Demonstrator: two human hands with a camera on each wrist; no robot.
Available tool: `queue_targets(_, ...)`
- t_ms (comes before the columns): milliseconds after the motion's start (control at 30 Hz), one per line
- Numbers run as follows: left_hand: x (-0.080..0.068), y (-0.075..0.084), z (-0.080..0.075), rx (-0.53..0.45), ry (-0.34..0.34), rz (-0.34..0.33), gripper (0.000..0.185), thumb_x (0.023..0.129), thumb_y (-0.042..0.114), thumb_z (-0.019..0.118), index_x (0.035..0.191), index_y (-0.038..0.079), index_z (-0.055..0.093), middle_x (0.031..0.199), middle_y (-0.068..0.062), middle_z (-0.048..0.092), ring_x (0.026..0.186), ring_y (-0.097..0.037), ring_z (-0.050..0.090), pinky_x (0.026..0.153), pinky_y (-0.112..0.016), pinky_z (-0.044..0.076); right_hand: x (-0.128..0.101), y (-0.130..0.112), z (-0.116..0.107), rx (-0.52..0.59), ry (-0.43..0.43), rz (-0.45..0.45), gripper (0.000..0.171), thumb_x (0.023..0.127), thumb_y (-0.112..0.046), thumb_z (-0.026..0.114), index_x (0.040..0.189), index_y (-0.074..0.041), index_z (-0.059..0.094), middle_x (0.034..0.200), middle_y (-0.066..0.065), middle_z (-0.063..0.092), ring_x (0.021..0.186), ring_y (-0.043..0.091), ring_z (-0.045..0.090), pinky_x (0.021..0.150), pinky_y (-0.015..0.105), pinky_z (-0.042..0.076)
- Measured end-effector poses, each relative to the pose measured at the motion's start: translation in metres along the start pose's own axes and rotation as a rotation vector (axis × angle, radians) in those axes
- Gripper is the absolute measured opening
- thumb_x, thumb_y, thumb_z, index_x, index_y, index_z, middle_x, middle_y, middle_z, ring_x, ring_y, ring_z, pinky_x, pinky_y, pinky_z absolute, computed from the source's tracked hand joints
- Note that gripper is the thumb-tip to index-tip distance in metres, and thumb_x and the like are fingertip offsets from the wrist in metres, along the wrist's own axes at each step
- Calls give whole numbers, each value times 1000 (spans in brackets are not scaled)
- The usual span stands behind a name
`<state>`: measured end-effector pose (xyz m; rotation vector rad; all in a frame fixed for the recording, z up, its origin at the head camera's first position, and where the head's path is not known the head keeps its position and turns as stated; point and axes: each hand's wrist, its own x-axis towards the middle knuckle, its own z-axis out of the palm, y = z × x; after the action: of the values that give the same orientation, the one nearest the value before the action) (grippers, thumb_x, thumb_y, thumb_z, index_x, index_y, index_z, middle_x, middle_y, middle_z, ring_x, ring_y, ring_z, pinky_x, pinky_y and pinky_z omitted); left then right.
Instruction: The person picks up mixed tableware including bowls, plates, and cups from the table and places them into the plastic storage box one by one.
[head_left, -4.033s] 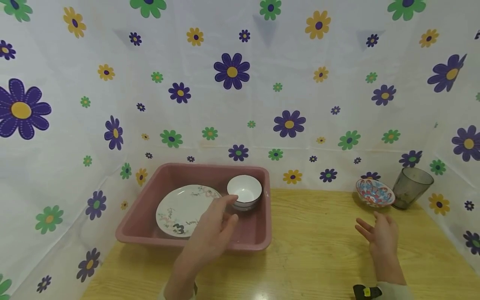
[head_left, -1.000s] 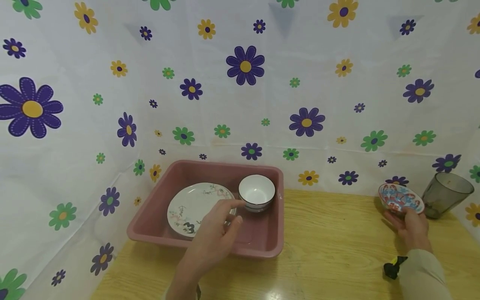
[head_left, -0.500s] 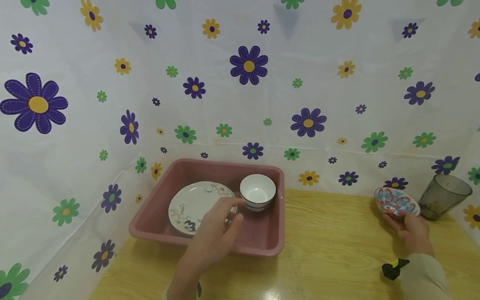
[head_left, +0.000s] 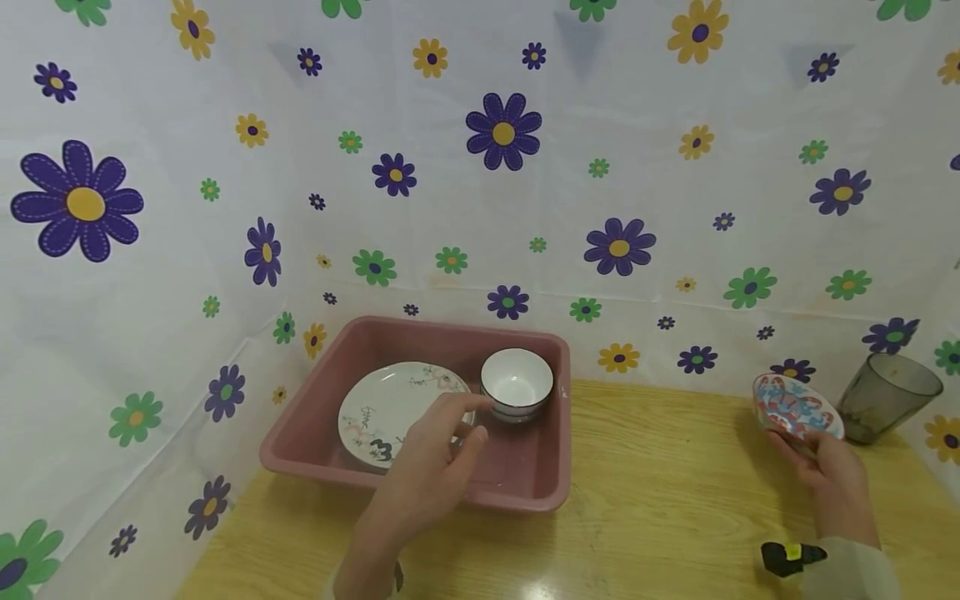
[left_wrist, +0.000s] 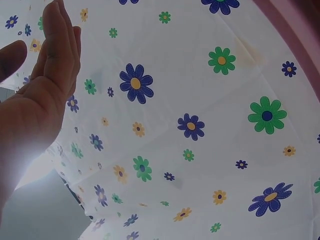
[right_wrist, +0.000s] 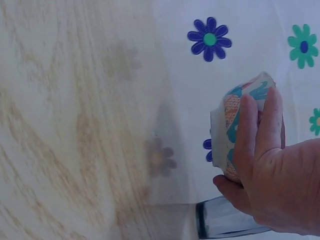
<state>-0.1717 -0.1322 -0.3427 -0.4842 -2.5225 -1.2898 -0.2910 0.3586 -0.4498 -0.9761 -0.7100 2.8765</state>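
My right hand [head_left: 823, 460] grips a small patterned bowl [head_left: 797, 407] with red and blue decoration, lifted and tilted above the wooden table [head_left: 660, 500] at the far right. The right wrist view shows its fingers [right_wrist: 255, 135] curled round the bowl [right_wrist: 231, 125]. My left hand [head_left: 435, 467] hovers with relaxed fingers over the front of a pink tub [head_left: 517, 498], holding nothing. Inside the tub lie a white decorated plate [head_left: 382, 400] and a white bowl [head_left: 516, 382]. In the left wrist view the left hand [left_wrist: 45, 80] is flat and open.
A dark translucent cup [head_left: 887, 397] stands right beside the patterned bowl at the back right, and shows in the right wrist view as the cup [right_wrist: 225, 222]. Flowered cloth [head_left: 480, 167] walls the table on three sides. A small black object [head_left: 783, 557] lies near my right sleeve.
Four seconds ago the right hand was open, short of the patterned bowl; it has since taken hold of it and lifted and tilted it off the table. The left hand stayed put.
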Motion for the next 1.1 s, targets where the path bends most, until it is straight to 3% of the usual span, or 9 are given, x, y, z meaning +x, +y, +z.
queue_targets(100,1,1,0,7,-3,-3,30,96,3,57,124,10,62,121,-1,61,95,-13,62,79,-31,55,-7,1,-2,38,-44,-7,70,103,1,29,152,-47,16,141,-17,41,90,20,70,87,49,56)
queue_targets(367,0,0,3,12,-7,-2,30,95,2,57,124,10,62,121,-1,61,96,-14,63,79,-31,56,-24,10,-2,31,-180,-61,72,103,2,22,153,-49,8,143,-17,36,88,27,71,88,51,55)
queue_targets(500,0,0,4,13,-6,-8,30,96,2,57,124,12,62,121,0,61,96,-14,62,79,-31,55,-32,16,-1,-6,-241,-86,74,102,3,19,154,-47,2,134,-11,45,87,30,72,91,49,54)
queue_targets(700,0,2,4,4,-14,-21,30,96,4,57,124,14,61,123,1,61,97,-14,62,80,-32,55,-43,27,-1,-91,-349,-116,76,100,6,18,156,-41,-4,102,5,60,86,30,72,87,47,56)
queue_targets(967,1,3,2,11,-11,4,31,96,4,58,124,14,61,122,1,61,98,-13,62,80,-31,55,-49,35,2,-132,-491,-154,73,102,4,20,158,-32,-9,101,10,65,90,31,71,82,46,58)
queue_targets(1100,0,2,3,10,-4,5,31,95,2,58,123,14,62,122,0,61,97,-13,62,79,-30,56,-51,35,2,-164,-503,-147,70,103,1,20,157,-31,-11,102,10,65,93,30,71,84,44,58)
